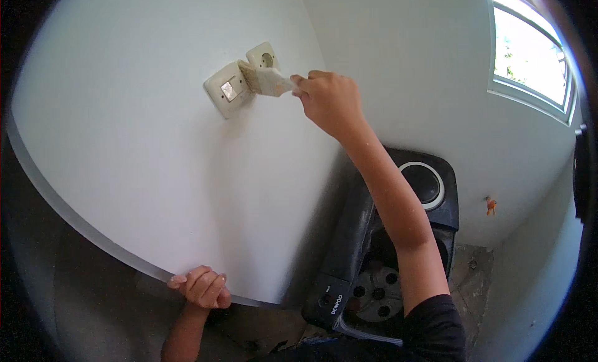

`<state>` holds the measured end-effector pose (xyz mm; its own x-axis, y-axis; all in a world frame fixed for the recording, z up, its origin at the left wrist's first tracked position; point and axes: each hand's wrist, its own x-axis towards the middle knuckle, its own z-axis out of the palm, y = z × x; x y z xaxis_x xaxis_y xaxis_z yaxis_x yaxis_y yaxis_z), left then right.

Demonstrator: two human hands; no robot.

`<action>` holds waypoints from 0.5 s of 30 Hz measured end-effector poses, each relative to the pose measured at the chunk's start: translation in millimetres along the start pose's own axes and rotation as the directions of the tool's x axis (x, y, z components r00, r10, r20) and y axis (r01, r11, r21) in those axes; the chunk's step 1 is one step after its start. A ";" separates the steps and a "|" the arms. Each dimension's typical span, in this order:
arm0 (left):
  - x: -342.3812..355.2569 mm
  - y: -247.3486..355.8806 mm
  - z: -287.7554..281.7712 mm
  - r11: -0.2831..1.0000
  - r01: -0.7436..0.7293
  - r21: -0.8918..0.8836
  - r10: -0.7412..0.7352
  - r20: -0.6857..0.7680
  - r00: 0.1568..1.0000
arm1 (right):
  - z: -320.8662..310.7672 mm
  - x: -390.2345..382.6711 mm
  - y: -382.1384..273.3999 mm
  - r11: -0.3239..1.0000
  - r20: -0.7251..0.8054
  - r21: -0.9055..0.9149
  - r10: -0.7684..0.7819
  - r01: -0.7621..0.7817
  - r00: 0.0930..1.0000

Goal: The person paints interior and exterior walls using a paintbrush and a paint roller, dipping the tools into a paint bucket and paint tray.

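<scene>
My right hand (328,101) pinches the handle of a wide, flat paintbrush (273,82) with a pale ferrule. Its bristles meet the right side of a cream light switch (225,89) on the white wall (168,156). Just above the brush is a cream round-holed wall socket (263,55), partly covered by it. Low on the left, my left hand (204,288) is closed, its fingers curled at the wall's grey lower edge. Whether anything lies inside those fingers is hidden. Small pale specks show on its fingers.
Beneath my right arm stands a black twin-tub washing machine (341,250) with its near tub uncovered. A window (532,57) lets in bright light at the upper right. An orange tap (491,206) sticks out of the right-hand wall. Dusty floor (470,275) shows beside the machine.
</scene>
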<state>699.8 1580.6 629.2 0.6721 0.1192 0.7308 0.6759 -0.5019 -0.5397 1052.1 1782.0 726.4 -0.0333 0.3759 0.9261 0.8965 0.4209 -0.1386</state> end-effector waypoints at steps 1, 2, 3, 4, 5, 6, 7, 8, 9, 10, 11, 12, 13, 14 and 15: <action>0.5 -0.2 -2.6 1.000 0.012 0.010 -0.012 0.015 1.000 | 0.0 -2.9 1.0 1.000 0.003 -0.001 -0.001 0.001 1.000; 0.4 -0.6 -3.3 0.999 0.024 0.021 -0.025 0.030 0.999 | -0.1 -5.8 2.7 1.000 0.048 0.003 -0.002 0.002 0.999; -0.2 -1.5 -1.9 0.999 0.027 0.019 -0.028 0.031 0.999 | -0.3 -7.7 5.4 1.000 0.093 0.007 -0.002 0.002 0.996; -0.8 -2.6 -1.2 1.000 0.021 0.015 -0.021 0.032 0.999 | -1.9 -8.7 8.6 1.000 0.096 0.007 -0.003 0.002 0.995; -0.9 -2.6 -0.8 1.000 0.014 0.012 -0.014 0.032 0.999 | -5.0 -9.2 12.8 1.000 0.144 0.004 -0.027 0.026 0.989; -1.1 -1.4 -1.0 1.000 0.015 0.011 -0.016 0.033 0.999 | -9.0 -9.7 16.6 0.999 0.192 0.002 -0.050 0.051 0.980; -1.5 -1.8 -1.1 1.000 0.014 0.016 -0.015 0.038 0.999 | -13.6 -8.1 18.8 0.999 0.189 0.006 -0.051 0.051 0.981; -2.0 -2.1 -1.4 1.000 0.013 0.021 -0.013 0.042 0.999 | -20.0 -5.8 20.9 0.998 0.247 -0.041 -0.043 0.055 0.968; -2.4 -2.2 -2.9 1.000 0.011 0.026 -0.012 0.043 0.999 | -25.9 -3.1 22.1 0.994 0.303 -0.087 -0.033 0.062 0.953; -2.0 -1.0 -3.7 1.000 0.014 0.024 -0.015 0.039 0.999 | -31.6 -0.8 24.8 0.994 0.300 -0.087 -0.034 0.063 0.953; -1.3 -0.5 -3.6 1.000 0.018 0.022 -0.018 0.036 0.999 | -36.6 1.5 26.9 0.999 0.233 -0.045 -0.007 0.018 0.972; -0.2 -1.0 -2.3 1.000 0.017 0.025 -0.018 0.034 0.999 | -40.0 4.3 27.6 1.000 0.167 0.001 0.023 -0.023 0.986; 0.5 -0.7 -2.1 1.000 0.013 0.020 -0.013 0.028 1.000 | -42.5 7.3 25.4 1.000 0.169 0.001 0.024 -0.024 0.985; 0.6 -0.4 -2.2 1.000 0.008 0.016 -0.009 0.023 1.000 | -42.9 12.2 21.5 1.000 0.088 0.016 0.025 -0.026 0.996; -0.7 -0.6 -1.5 1.000 0.009 0.014 -0.010 0.025 1.000 | -41.1 16.5 17.6 0.999 0.006 0.031 0.027 -0.028 1.000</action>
<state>698.4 1579.5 629.7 0.6731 0.1456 0.7251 0.6862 -0.4886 -0.5388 1085.5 1761.7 753.7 -0.0116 0.3924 0.9197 0.8831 0.4355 -0.1747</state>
